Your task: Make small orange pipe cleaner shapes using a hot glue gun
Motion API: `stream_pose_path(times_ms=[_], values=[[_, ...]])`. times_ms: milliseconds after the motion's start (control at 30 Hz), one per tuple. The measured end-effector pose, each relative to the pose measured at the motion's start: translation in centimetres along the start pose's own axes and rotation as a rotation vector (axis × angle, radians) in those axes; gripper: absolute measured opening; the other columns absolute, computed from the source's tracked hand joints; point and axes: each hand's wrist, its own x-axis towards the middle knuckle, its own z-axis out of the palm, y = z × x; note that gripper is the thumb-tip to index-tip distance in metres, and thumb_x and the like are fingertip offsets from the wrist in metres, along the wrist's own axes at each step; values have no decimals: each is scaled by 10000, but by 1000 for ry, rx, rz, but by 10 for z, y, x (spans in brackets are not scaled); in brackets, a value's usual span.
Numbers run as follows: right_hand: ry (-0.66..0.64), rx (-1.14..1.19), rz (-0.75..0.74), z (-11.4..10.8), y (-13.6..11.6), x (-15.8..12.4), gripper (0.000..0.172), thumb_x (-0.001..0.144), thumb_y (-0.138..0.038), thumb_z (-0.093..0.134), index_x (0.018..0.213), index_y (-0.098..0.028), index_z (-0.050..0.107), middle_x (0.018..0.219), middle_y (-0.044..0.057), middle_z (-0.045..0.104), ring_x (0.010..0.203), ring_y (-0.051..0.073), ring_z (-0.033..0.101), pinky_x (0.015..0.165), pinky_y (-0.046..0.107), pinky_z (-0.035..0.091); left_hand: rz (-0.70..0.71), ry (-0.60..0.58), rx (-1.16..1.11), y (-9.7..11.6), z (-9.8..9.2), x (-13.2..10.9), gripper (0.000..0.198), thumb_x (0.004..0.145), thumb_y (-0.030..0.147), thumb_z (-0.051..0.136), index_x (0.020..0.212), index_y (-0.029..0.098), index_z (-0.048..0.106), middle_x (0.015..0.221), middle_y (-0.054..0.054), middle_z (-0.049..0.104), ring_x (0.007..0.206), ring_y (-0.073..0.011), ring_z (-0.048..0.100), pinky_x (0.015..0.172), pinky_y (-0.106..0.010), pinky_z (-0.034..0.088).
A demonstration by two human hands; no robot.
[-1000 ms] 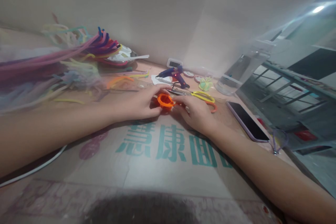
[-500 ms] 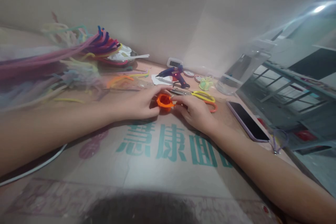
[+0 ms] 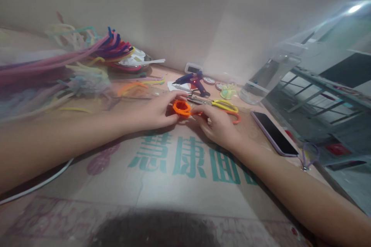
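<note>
An orange pipe cleaner (image 3: pixel 182 109), coiled into a small hollow cup-like ring, is held just above the cardboard. My left hand (image 3: pixel 158 111) curves round its left side, with thumb and fingers closed on the rim. At the right, my right hand (image 3: pixel 216 121) pinches the coil's edge or loose end between thumb and fingertips; which of these I cannot tell. Scissors (image 3: pixel 222 105) with yellow and orange handles lie just behind my right hand. Beyond them a blue glue gun (image 3: pixel 191 81) with a small red light rests by a white paper.
Bundles of coloured pipe cleaners (image 3: pixel 87 54) spread across the left. A phone (image 3: pixel 274 133) lies at the right near the table edge, with a clear plastic container (image 3: pixel 257 81) behind it. A small white digital display (image 3: pixel 193 68) stands against the wall. A white cable (image 3: pixel 43 185) runs at lower left.
The orange coil has tilted slightly and its rim looks rounder now. The fingers of both hands have shifted a little around it. Nothing else has visibly moved.
</note>
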Motion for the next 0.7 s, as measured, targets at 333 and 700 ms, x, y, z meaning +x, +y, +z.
stream_pose_path(times_ms=[333, 700], values=[[-53, 21, 32, 0, 1, 2, 223, 937, -174, 569, 1137, -198, 665, 958, 55, 779, 798, 193, 708, 706, 288, 516, 104, 7, 7, 2, 2, -1, 568, 825, 247, 635, 1373, 214, 490, 1357, -135, 638, 1204, -289, 654, 1013, -455, 542], [-114, 14, -31, 2, 3, 4, 290, 979, -180, 514, 1205, -186, 695, 1165, 93, 770, 1056, 232, 729, 905, 369, 571, 182, -23, 16, 2, 1, -1, 518, 831, 200, 606, 1337, 222, 495, 1329, -108, 639, 1173, -254, 657, 995, -393, 543]])
